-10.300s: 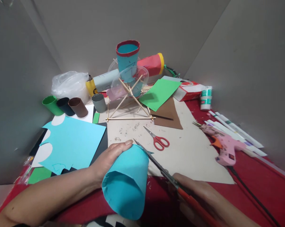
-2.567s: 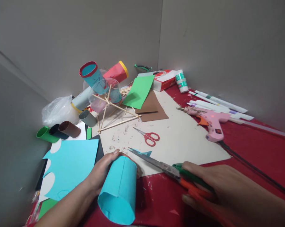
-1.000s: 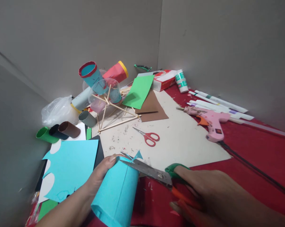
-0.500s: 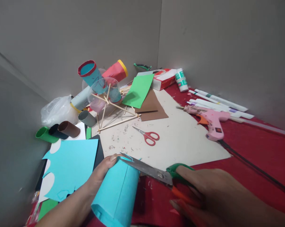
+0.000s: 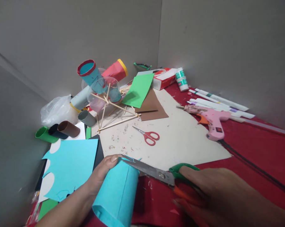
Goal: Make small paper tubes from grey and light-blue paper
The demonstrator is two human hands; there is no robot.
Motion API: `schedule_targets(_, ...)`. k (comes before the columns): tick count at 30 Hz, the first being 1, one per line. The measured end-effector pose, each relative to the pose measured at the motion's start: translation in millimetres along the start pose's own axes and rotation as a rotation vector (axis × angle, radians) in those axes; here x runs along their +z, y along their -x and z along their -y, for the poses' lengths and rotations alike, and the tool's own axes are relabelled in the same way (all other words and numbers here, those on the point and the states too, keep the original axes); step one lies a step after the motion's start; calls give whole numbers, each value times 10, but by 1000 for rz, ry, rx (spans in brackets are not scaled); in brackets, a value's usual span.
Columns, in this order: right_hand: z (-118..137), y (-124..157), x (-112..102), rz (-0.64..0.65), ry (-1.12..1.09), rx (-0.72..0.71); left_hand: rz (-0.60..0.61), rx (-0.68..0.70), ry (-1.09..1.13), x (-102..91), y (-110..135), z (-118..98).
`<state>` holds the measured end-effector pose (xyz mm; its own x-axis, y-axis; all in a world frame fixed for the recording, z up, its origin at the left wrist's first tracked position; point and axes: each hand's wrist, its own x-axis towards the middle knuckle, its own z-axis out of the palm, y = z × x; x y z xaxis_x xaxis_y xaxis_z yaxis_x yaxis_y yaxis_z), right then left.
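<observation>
My left hand point(image 5: 104, 168) is wrapped around a light-blue paper tube point(image 5: 121, 192), its thumb near the upper rim; the other fingers are hidden behind the tube. In my right hand point(image 5: 203, 189) are large scissors point(image 5: 160, 174) with one green and one orange handle loop. Their blades lie across the tube's top edge, the tips close to my left thumb. A thin strip of blue paper sticks up at that rim. Small red-handled scissors point(image 5: 150, 136) lie on the beige sheet point(image 5: 180, 138) beyond the tube.
A pink glue gun point(image 5: 214, 121) with a dark cord lies right, beside white markers point(image 5: 218, 101). A stick frame point(image 5: 118, 123) and decorated paper cups point(image 5: 88, 71) stand at the back. Blue paper point(image 5: 73, 164) and small coloured tubes point(image 5: 69, 129) are at left.
My right hand and the large scissors have shifted slightly to the right, with the blades still at the tube's rim. The tube is nearly unmoved in my left hand.
</observation>
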<state>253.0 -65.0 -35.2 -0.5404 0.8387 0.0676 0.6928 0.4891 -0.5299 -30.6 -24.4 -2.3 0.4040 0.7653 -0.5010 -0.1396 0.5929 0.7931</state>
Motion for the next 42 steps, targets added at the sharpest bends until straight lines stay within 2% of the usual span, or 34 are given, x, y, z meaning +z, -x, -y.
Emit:
schedule_targets(6, 11, 17, 0, 7, -11, 21, 93, 23, -56, -17, 9, -5)
schedule_targets(12, 7, 15, -28, 1, 28, -8, 42, 87, -94, 91, 61, -8)
schedule_targets(18, -14, 27, -45, -76, 86, -70, 29, 90, -119, 130, 58, -13)
schedule_targets(28, -47, 34, -33, -101, 120, -77, 94, 95, -197, 143, 45, -88)
schedule_targets(33, -23, 44, -72, -22, 152, -24, 122, 88, -180, 151, 36, -99)
schedule_targets(42, -48, 74, -58, 10, 157, -17, 114, 40, -106, 129, 6, -47)
